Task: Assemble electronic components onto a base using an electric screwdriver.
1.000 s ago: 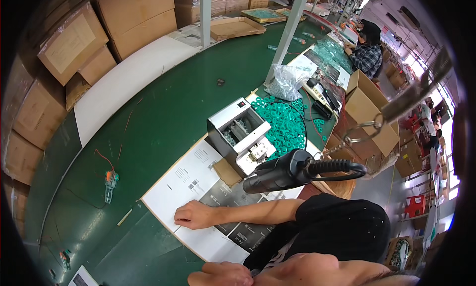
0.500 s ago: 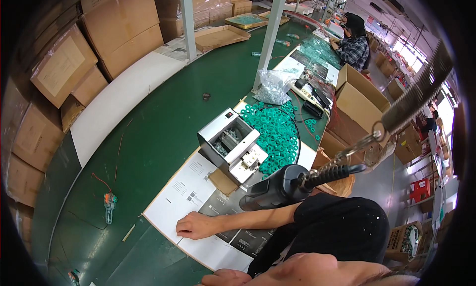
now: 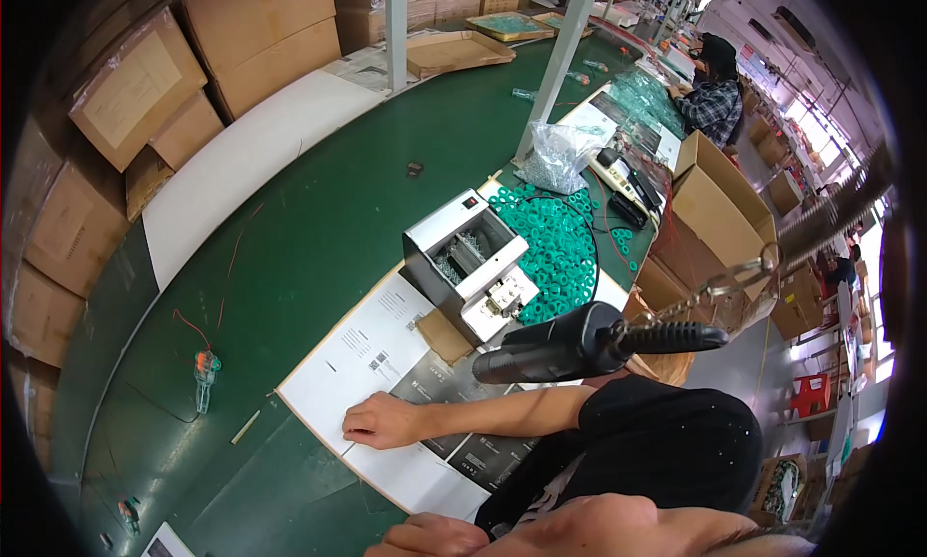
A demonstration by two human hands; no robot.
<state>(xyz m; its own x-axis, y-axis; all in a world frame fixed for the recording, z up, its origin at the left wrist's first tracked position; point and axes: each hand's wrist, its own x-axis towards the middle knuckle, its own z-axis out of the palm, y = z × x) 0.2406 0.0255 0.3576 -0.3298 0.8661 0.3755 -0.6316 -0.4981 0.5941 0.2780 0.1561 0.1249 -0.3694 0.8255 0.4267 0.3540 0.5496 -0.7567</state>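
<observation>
My right hand (image 3: 381, 422) rests palm down near the left edge of a white printed board (image 3: 333, 378), its fingers curled under. Nothing shows sticking out of it. At the lower edge, my left hand (image 3: 430, 536) is cut off; its knuckles look bent, but the fingertips are hidden. Above my right forearm hangs a black cylindrical tool (image 3: 541, 347), apart from both hands. Beyond it stands a metal box-shaped machine (image 3: 465, 258) with small metal pieces inside. A brown block (image 3: 444, 336) lies against its near side. Green rings (image 3: 555, 258) are heaped to its right.
A clear plastic part with a red wire (image 3: 205, 378) and a thin stick (image 3: 246, 427) lie on the green surface (image 3: 319, 219). A bag of small metal parts (image 3: 562, 156) sits behind the rings. Cartons (image 3: 719, 205) stand right; a person (image 3: 715, 98) works farther off.
My view has shifted, so most of the bench appears higher in the picture. The hanging tool lies more level. My right hand keeps its place on the board.
</observation>
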